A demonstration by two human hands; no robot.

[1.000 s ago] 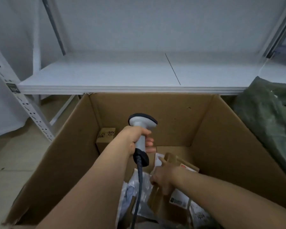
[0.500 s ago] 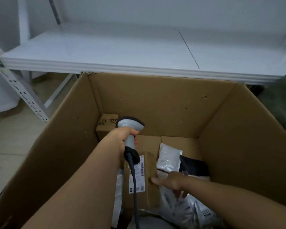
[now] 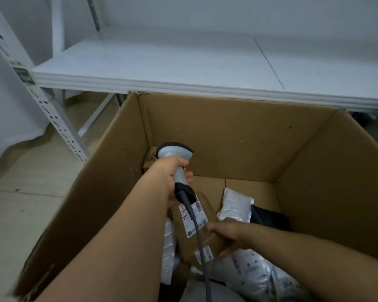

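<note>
Gripped in the left hand (image 3: 166, 175) is a grey barcode scanner (image 3: 175, 152), with the fingers curled round its handle and its dark-rimmed head pointed away toward the far wall. A brown parcel (image 3: 180, 232) is clasped at its right edge by the right hand (image 3: 229, 236), the fingers being wrapped round that edge.

Both hands are enclosed by the tall walls of a large cardboard box (image 3: 227, 144). Its far rim is seen just beneath the front edge of a white shelf (image 3: 162, 62), and the left wall runs close beside the left forearm. A strip of bare box floor is left between the scanner and the far wall. The far left corner is taken by a small carton (image 3: 150, 160). To the right, room is narrowed by a white padded mailer (image 3: 236, 203), and grey plastic bags (image 3: 255, 271) are heaped under the right forearm.

The parcel is held tilted just below the scanner's handle base, with its printed label (image 3: 202, 216) turned upward. The label is crossed by the scanner's cable (image 3: 202, 253).
</note>
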